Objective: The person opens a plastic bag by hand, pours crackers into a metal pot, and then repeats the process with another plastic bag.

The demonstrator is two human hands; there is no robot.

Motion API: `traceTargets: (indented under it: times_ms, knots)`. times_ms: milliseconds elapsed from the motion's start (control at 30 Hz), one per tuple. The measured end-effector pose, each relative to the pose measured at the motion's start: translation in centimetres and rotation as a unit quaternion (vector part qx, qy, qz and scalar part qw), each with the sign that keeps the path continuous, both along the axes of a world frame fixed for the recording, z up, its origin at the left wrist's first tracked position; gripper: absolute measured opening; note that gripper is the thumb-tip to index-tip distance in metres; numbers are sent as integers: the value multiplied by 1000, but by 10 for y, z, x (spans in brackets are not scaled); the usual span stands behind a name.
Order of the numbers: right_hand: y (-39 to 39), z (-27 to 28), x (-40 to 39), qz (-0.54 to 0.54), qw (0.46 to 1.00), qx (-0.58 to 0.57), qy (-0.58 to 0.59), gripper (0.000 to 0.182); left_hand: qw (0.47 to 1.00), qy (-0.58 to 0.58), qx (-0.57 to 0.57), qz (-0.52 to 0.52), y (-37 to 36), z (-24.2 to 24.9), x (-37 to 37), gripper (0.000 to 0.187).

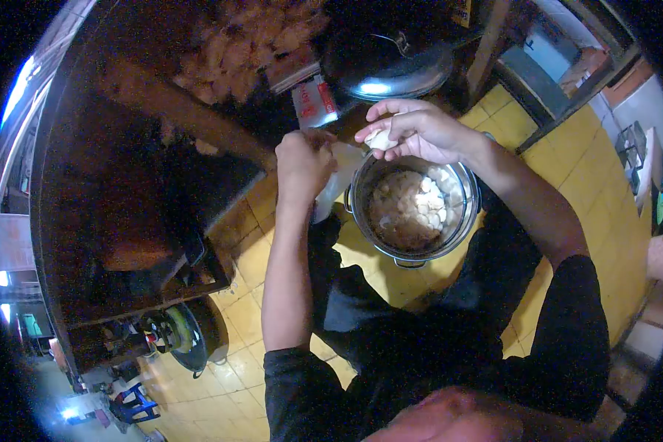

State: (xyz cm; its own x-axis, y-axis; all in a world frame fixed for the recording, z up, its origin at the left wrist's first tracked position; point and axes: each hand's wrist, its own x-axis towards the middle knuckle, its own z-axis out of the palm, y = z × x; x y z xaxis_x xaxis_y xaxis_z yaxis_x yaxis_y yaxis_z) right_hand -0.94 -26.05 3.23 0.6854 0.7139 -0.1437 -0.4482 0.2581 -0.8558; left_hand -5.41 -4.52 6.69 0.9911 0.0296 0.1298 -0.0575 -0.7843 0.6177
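Note:
A metal pot (468, 221) with side handles stands between my knees, with several pale, whitish pieces (429, 205) inside. Over its far rim my right hand (427, 132) pinches a small white piece (380, 138) between its fingers. To the left of the pot my left hand (306, 163) is closed at the top of a translucent plastic bag (339, 177), which hangs beside the rim. What the bag contains is hard to make out.
A large dark lidded vessel (398, 70) lies beyond the pot, near a red and white box (317, 102). Dark wooden shelving (162, 96) runs along the left. Yellow tiles (567, 173) cover the floor. A blue stool (135, 403) is at lower left.

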Motion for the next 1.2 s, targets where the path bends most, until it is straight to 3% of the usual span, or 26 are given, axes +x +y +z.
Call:
traceTargets:
  times_ms: [33, 100, 133, 200, 233, 333, 400, 467, 533, 633, 767, 867, 933, 967, 1033, 1067, 1133, 1200]
  knots:
    - [-2, 2, 0, -3, 999, 37, 14, 38, 1000, -3, -1, -3, -3, -2, 2, 13]
    - [-5, 7, -2, -10, 996, 83, 29, 42, 967, -10, -251, -32, -11, -9, 6, 11]
    - [-5, 5, -2, -11, 996, 82, 27, 42, 967, -11, -252, -34, -18, -11, 6, 11]
    - [-3, -1, -2, -21, 998, 58, -1, 44, 903, 13, -430, -11, -34, -14, 7, 11]
    - [-3, -1, -3, -20, 998, 56, -3, 44, 899, 67, -431, 20, -39, -13, 8, 11]
    - [-4, 3, -10, -61, 998, -17, -30, 50, 883, 54, -466, -18, -49, -25, 9, 13]
    - [-4, 6, -11, -66, 967, -212, -124, 48, 891, 62, -448, -18, -51, -31, 11, 12]
    - [-1, 2, -12, -91, 953, -245, -152, 50, 877, 105, -467, -42, -52, -35, 12, 13]
    - [2, -6, -10, -156, 881, -306, -324, 52, 879, 107, -464, -39, -52, -33, 13, 13]
    - [0, -11, -4, -109, 914, -268, -285, 51, 888, 103, -448, -17, -50, -33, 15, 13]
    - [1, -6, -10, -126, 944, -200, -230, 47, 901, 94, -421, -42, -47, -39, 15, 13]
    - [-3, -15, -5, -134, 912, -222, -316, 42, 897, 107, -426, -44, -49, -39, 14, 14]
    - [-5, -13, -3, -150, 859, -284, -400, 39, 900, 107, -421, -41, -47, -39, 14, 15]
    - [-8, -9, -2, -148, 858, -284, -402, 39, 917, 71, -391, -28, -45, -40, 15, 15]
    - [-12, 4, 1, -136, 932, -203, -267, 37, 932, 32, -361, -13, -41, -43, 19, 15]
    - [-13, 4, 2, -134, 933, -204, -265, 37, 927, 18, -373, -16, -38, -50, 21, 14]
    - [-14, 5, 6, -118, 987, -32, -103, 36, 922, -1, -386, -20, -38, -39, 19, 13]
    - [-10, 3, 6, -124, 988, -21, -87, 36, 969, 30, -241, -40, -38, -27, 12, 13]
